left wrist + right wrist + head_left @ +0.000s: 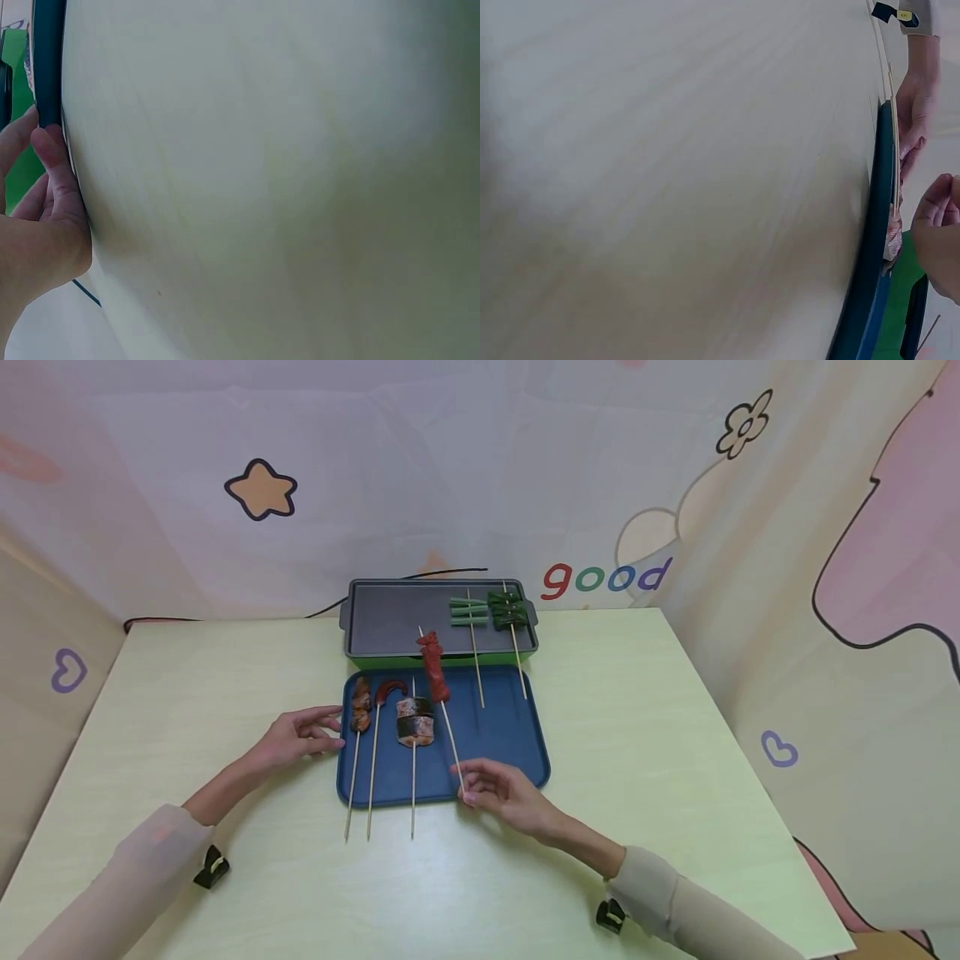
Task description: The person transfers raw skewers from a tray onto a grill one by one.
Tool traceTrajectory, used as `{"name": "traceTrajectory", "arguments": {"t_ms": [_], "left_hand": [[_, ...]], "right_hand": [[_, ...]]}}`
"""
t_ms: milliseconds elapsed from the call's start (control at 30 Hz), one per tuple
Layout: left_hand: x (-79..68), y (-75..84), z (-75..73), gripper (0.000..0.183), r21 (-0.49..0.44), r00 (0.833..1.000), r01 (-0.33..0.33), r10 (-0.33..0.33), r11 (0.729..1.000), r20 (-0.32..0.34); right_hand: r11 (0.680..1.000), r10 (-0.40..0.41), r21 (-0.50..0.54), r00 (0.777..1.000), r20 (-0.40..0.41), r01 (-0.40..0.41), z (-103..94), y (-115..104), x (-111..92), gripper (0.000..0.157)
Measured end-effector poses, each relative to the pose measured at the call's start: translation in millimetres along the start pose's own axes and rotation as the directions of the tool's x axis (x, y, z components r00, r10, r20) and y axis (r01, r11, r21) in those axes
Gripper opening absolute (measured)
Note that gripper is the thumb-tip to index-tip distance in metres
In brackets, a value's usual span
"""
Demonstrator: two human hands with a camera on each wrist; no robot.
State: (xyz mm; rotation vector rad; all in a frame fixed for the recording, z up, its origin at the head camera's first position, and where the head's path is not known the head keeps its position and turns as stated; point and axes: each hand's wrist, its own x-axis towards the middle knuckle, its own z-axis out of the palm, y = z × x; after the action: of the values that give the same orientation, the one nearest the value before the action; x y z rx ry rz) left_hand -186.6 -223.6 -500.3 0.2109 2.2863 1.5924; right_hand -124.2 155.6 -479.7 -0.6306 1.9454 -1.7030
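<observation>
My right hand (pixel 506 795) pinches the lower end of a wooden skewer of red meat (pixel 435 670), which tilts over the blue tray (pixel 491 743) with its tip at the front of the grill pan. My left hand (pixel 296 735) touches the tray's left rim with its fingertips; the left wrist view shows the thumb (pixel 51 150) against this rim. On the tray lie a skewer of browned meat chunks (pixel 361 710), a skewer with a curled reddish-brown piece (pixel 384 690) and a skewer with a thick black-banded piece (pixel 415 722).
Behind the tray stands a green grill with a dark grey pan (pixel 405 614). A skewer of green stalks (pixel 468 612) and a skewer of dark green leaves (pixel 508 610) lie at its right side, their sticks reaching over the tray. A printed curtain (pixel 450 468) hangs behind the pale table (pixel 637 718).
</observation>
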Motion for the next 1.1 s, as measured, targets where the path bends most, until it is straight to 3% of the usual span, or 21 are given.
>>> {"name": "traceTrajectory", "arguments": {"t_ms": [167,500,933,1100], "left_hand": [[0.9,-0.4,-0.1,0.063,-0.009,1.000,0.007,-0.007,1.000,0.004],[2.0,-1.6,0.0,0.064,-0.004,1.000,0.009,-0.009,1.000,0.008],[0.3,-4.0,-2.0,0.064,-0.015,1.000,0.009,-0.008,1.000,0.012],[2.0,-2.8,-0.5,0.063,-0.006,1.000,0.004,-0.004,1.000,0.001]], "right_hand": [[0.996,-0.084,-0.040,0.996,-0.036,0.083,2.9,-3,9,0.043],[0.990,-0.122,-0.088,0.985,-0.123,0.112,4.4,-6,33,0.044],[0.999,-0.041,-0.028,0.959,-0.280,0.035,9.5,-20,77,0.041],[1.000,0.025,0.010,0.946,-0.323,-0.023,8.1,-27,91,0.041]]}}
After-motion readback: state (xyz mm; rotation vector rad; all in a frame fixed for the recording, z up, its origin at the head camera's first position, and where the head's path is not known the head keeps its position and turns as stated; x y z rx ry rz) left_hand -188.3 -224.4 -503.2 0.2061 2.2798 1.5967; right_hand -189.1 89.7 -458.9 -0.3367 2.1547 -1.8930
